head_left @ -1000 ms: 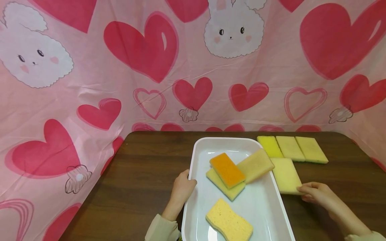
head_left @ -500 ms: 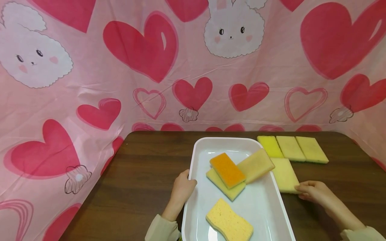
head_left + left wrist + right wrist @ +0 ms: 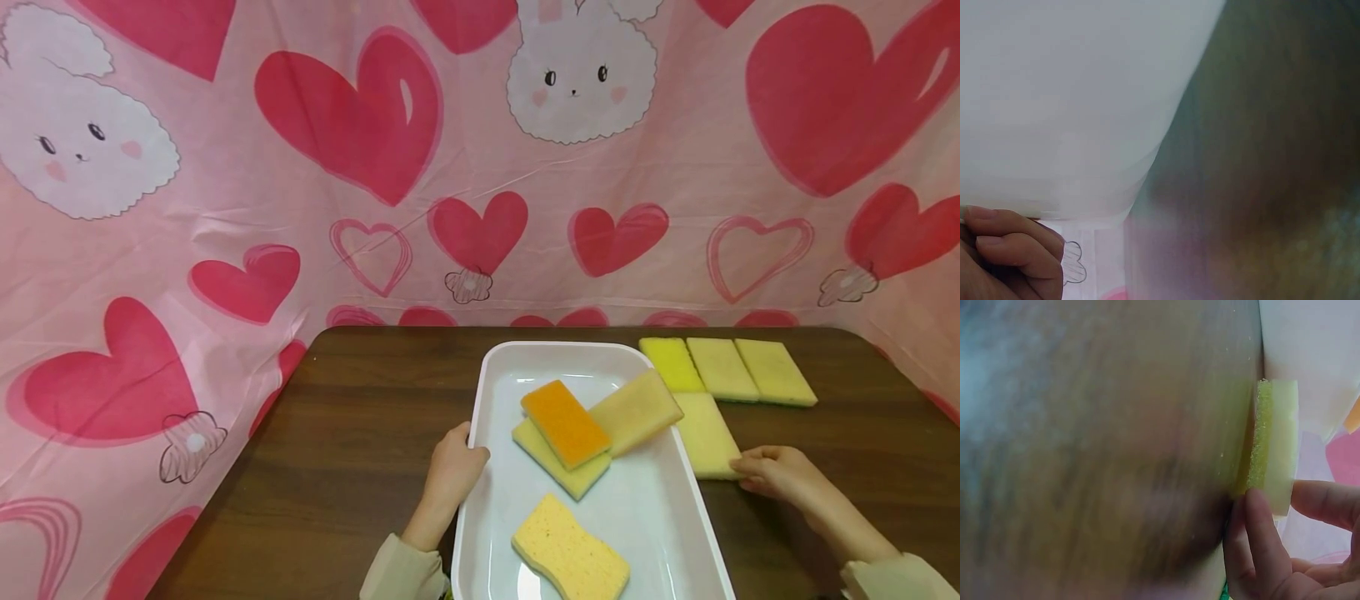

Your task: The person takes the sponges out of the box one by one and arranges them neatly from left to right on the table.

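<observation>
Right hand (image 3: 782, 477) pinches the pale sponge (image 3: 705, 437) at its near right corner; tabletop (image 3: 862, 450) extends rightward. Left hand (image 3: 454, 467) grips the tray (image 3: 652, 533), bounding the sponge's left; three sponges (image 3: 722, 369) lie just beyond.

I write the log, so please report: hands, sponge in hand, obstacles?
Left hand: gripping glossy white rectangular tray.
Right hand: pinching pale-yellow rectangular foam sponge at near-right corner.
Possible obstacle: tray, close on sponge's left.

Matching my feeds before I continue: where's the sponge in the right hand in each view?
Head: lower right, sponge beside the white tray, pinched in the right hand.
Left wrist: not in it.
Right wrist: right of centre, seen edge-on.
Landmark in all three: white tray.
</observation>
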The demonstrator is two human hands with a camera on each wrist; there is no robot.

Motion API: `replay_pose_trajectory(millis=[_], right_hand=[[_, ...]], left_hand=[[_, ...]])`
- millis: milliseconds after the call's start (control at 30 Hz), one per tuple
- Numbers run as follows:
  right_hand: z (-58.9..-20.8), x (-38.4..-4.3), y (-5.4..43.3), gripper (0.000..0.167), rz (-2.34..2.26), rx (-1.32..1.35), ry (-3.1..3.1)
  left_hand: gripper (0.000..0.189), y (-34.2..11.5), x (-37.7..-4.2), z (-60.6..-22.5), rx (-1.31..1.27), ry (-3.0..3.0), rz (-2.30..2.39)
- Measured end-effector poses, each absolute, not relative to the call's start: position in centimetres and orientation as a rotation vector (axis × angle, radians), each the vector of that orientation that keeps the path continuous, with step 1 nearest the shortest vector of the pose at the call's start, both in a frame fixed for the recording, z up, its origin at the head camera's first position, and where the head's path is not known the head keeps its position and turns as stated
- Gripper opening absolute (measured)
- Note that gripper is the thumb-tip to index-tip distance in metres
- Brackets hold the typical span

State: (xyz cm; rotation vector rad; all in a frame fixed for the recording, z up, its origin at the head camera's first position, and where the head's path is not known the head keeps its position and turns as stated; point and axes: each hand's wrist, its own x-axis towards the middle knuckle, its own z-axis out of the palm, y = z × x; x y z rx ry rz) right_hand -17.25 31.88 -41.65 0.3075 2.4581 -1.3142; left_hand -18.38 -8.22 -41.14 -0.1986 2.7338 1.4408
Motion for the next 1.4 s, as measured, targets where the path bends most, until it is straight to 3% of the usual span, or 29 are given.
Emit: replay_pose_trajectory(millis=[967, 1400], right_hand=[[-41.9, -17.5, 32.2, 0.046, -1.289, 0.256, 2.478], [-40.8, -17.0, 31.8, 0.06, -1.186, 0.242, 2.626]], left_hand=[[0.033, -8.2, -18.4, -41.1, -0.201, 2.743, 1.445], [0.029, -8.3, -18.3, -41.1, -0.167, 2.771, 1.438]])
